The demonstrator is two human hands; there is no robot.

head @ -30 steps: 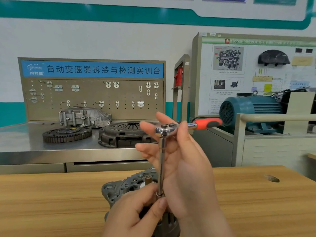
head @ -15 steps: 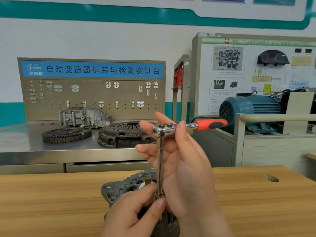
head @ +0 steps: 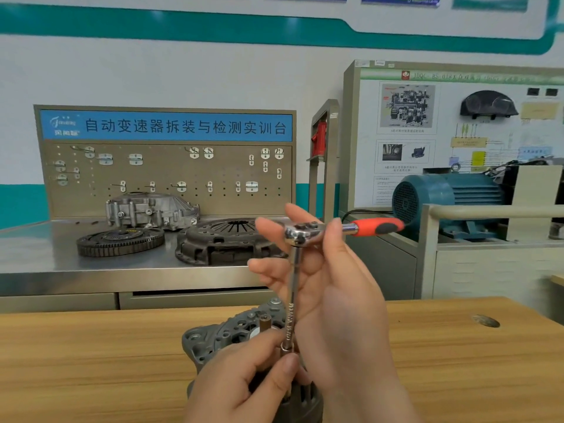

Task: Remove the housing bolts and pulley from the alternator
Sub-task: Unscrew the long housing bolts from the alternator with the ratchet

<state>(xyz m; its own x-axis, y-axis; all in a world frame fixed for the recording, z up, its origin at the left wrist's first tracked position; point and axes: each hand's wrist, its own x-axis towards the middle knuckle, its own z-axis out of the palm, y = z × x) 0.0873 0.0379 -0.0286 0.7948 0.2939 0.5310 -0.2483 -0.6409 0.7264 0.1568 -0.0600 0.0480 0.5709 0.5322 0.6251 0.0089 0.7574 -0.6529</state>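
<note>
A grey alternator (head: 213, 340) stands on the wooden table (head: 91, 361), largely hidden by my hands. A chrome ratchet with an orange handle (head: 375, 226) sits atop a long extension bar (head: 294, 282) that rises upright from the alternator's housing. My left hand (head: 241, 383) pinches the bar's lower end, near the socket, between thumb and fingers. My right hand (head: 341, 306) is raised behind the bar and holds the ratchet head between the thumb and outstretched fingers. The bolt under the socket is hidden.
Behind the table, a steel bench (head: 36, 261) carries a toothed flywheel ring (head: 119, 241), a clutch cover (head: 219, 242) and an aluminium housing (head: 149, 210) under a pegboard. A blue motor (head: 442, 193) stands at right. A round hole (head: 485, 321) sits in the table's right side.
The ratchet head and its orange handle have shifted only slightly. Both hands keep the same hold on the tool.
</note>
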